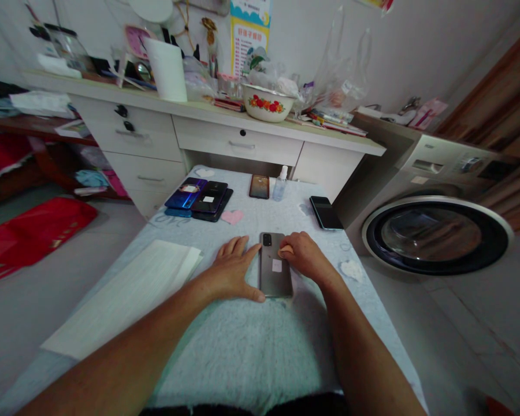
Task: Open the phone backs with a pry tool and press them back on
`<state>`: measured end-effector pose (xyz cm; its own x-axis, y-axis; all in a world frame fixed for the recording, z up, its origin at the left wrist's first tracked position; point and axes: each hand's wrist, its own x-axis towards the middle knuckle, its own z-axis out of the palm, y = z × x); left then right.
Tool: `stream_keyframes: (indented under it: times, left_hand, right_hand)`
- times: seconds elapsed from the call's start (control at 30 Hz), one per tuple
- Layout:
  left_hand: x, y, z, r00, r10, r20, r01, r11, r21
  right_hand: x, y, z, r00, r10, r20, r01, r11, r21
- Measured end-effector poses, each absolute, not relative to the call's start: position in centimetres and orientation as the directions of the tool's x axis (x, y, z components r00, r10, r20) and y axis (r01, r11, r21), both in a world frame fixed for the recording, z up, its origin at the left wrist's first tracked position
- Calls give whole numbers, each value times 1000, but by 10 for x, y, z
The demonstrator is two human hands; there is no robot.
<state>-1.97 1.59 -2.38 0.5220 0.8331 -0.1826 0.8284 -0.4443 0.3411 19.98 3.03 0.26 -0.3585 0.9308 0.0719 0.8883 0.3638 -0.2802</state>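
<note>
A grey smartphone (pixel 275 283) lies face down on the cloth-covered table, its camera block towards the far end and a small pale label on its back. My left hand (pixel 231 268) is spread along the phone's left side, with the index finger at the upper edge and the thumb near the lower corner. My right hand (pixel 304 254) is closed, its fingers pinching a small orange-tan pad (pixel 286 249) against the upper right of the phone's back. What the pad is made of I cannot make out.
Several phones (pixel 199 196) are grouped at the table's far left. A brown-backed phone (pixel 259 186) and a clear spray bottle (pixel 279 185) stand near the far edge. A dark-screened phone (pixel 326 212) lies at right, folded white sheets (pixel 130 294) at left. A washing machine (pixel 433 196) is beyond.
</note>
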Motion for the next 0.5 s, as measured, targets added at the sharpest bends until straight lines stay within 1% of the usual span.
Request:
stream_keyframes:
  times: [0.3,0.4,0.5]
  left_hand:
    - [-21,19,-31,531,832,-157,821,-460,339]
    - [-21,18,-31,534,832,-153,818,-462,342]
    - [-20,17,-28,533,832,-156,817,-457,351]
  right_hand:
    - [187,24,2,-416,902,116,844,430,-321]
    - [186,26,0,-396,909,130,859,417,-298]
    - [187,29,-2,-347,930,122,893,367,-259]
